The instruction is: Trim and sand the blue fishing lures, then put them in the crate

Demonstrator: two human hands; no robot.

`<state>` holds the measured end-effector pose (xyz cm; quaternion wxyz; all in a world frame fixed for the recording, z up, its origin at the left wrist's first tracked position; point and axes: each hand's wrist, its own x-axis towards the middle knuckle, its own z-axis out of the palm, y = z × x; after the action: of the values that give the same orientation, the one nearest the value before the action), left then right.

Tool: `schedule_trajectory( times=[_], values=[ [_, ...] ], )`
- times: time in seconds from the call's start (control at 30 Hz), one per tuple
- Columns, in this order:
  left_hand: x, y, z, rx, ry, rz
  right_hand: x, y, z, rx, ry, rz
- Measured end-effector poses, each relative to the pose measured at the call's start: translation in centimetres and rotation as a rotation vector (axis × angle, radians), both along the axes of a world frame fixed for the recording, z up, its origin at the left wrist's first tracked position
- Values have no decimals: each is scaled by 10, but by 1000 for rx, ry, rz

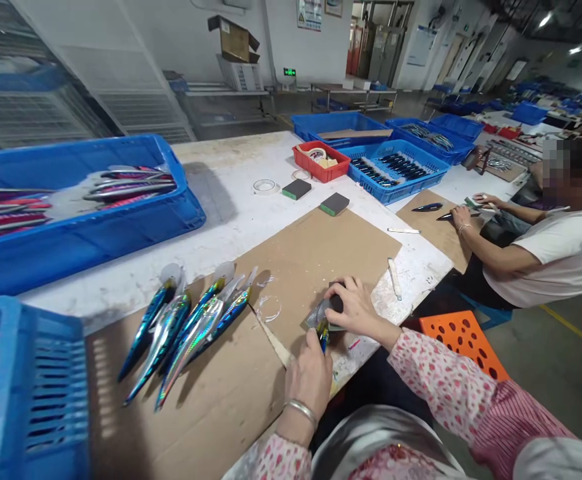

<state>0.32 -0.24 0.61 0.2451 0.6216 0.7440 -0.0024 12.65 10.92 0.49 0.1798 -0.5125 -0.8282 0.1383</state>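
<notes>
My left hand is closed around a blue-and-yellow fishing lure, most of it hidden by the fingers. The lure's clear lip points away from me. Curled over that lip end, my right hand grips a dark block that looks like a sanding sponge, largely covered by the fingers. Both hands work low over the front edge of a brown cardboard sheet. To their left, several shiny blue and silver fishing lures with clear lips lie side by side on cardboard.
Two sanding sponges and a tape roll lie farther back, near a red bin. Blue crates of lures stand at left and behind. A white-handled tool is at right. Another person works beside an orange stool.
</notes>
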Motion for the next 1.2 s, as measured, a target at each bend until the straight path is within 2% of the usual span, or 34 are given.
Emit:
schedule_trajectory(
  times=[0.13,0.3,0.43,0.47,0.6,0.73,0.77,0.9,1.07,1.2],
  values=[
    [-2,1,7,-10,-12,6,0,3,2,26,-38,-92],
    [-5,0,6,-7,-48,-15,0,-2,4,-7,28,61],
    [-8,-1,2,20,-68,-12,2,2,5,18,11,-72],
    [-9,-1,2,18,-73,-15,2,1,5,35,14,-65],
    [-10,0,3,10,-107,-18,1,-5,5,29,56,111],
    [-11,0,3,18,-122,-5,0,-1,5,33,20,-31],
    [-11,0,3,13,-122,0,0,-1,5,43,22,-38],
    [-12,-1,3,-7,-120,-5,0,-2,2,35,75,89],
    [-15,-2,2,5,-124,-6,0,-1,3,27,58,-53],
    [-17,-3,-1,-3,-135,-18,-2,-2,4,-11,92,82]
  ],
)
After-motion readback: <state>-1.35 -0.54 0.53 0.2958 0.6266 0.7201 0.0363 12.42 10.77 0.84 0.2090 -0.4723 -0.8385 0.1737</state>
